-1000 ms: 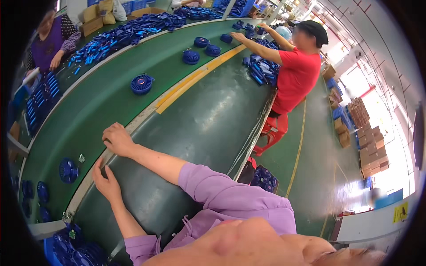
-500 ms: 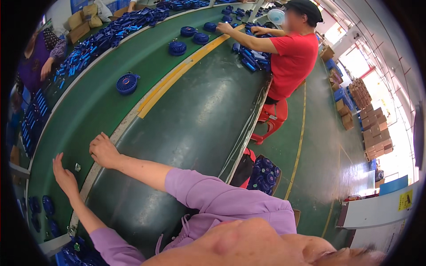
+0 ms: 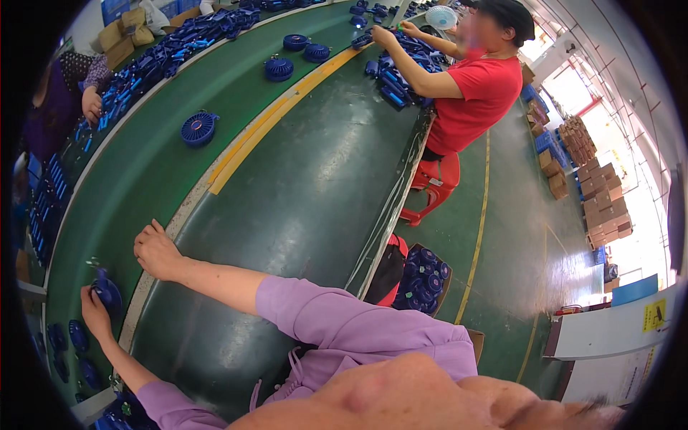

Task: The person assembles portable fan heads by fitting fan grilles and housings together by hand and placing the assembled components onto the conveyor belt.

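Observation:
My left hand (image 3: 93, 314) is closed on the edge of a blue handheld fan (image 3: 109, 294), which stands tilted on the green belt. A small pale piece (image 3: 94, 264) shows at the fan's upper end. My right hand (image 3: 158, 252) rests at the pale edge strip of the belt, holding nothing, with its fingers loosely bent and a little apart. Farther up the belt lies another round blue fan (image 3: 199, 129), beyond the reach of both hands. Several more blue fans (image 3: 279, 69) sit toward the far end.
A dark green worktop (image 3: 287, 193) runs beside the belt (image 3: 161, 168). Blue parts (image 3: 179, 46) are heaped along the far side, near a person in purple (image 3: 54, 107). A co-worker in red (image 3: 476, 93) sits at the far right. Several blue fans (image 3: 79, 337) lie lower left.
My left hand has gone from empty and spread to gripping the blue fan, and has moved slightly down. My right hand has shifted a little left. The co-worker's hands have moved.

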`<state>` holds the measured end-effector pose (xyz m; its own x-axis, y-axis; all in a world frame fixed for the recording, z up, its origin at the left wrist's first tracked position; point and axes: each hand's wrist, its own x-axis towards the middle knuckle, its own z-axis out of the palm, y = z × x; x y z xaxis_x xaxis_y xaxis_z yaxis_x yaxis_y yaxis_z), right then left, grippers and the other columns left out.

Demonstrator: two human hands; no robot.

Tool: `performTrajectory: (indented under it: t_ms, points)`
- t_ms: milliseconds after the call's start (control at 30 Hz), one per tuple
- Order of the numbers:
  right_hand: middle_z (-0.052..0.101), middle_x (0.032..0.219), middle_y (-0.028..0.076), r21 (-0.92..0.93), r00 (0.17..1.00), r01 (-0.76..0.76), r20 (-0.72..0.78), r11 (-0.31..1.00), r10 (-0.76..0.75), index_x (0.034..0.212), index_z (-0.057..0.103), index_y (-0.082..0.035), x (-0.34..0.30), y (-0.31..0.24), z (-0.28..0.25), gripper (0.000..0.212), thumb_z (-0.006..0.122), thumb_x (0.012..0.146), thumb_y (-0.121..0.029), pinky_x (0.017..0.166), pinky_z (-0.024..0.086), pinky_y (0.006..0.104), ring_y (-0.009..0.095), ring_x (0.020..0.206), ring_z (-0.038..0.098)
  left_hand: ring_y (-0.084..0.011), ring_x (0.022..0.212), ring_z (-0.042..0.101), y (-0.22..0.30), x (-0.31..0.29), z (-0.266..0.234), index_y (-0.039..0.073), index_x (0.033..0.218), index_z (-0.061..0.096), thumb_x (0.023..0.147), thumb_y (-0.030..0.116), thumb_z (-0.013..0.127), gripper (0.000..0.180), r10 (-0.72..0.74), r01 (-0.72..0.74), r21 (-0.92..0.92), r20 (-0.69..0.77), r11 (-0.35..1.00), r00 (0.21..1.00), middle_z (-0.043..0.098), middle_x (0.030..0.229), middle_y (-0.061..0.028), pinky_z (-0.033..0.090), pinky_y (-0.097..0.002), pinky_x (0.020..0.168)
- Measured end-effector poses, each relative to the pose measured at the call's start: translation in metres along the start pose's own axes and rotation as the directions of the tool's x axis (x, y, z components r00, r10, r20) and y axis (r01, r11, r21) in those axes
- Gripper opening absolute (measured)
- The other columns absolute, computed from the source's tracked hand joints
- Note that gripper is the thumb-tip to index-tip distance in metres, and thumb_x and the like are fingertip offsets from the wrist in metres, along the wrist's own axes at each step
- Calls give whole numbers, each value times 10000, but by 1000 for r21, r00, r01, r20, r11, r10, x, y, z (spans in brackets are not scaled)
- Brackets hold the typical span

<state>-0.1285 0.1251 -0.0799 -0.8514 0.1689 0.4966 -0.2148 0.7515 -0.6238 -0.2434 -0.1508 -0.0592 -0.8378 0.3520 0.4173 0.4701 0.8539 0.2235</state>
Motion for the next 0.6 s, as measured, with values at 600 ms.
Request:
performTrajectory:
  t_ms: [600]
  points:
    - [610, 1002, 75, -16, 1000, 10, -25, 1000, -11, 798, 698, -73, -3, 1, 1, 117, 698, 688, -112, 1098, 266, 552, 277, 1082, 497, -295, 1325, 404, 137, -77, 32, -7, 1425, 306, 950, 120, 556, 552, -208, 73, -630, 360, -773, 909, 383, 1451, -159, 420, -423, 1073]
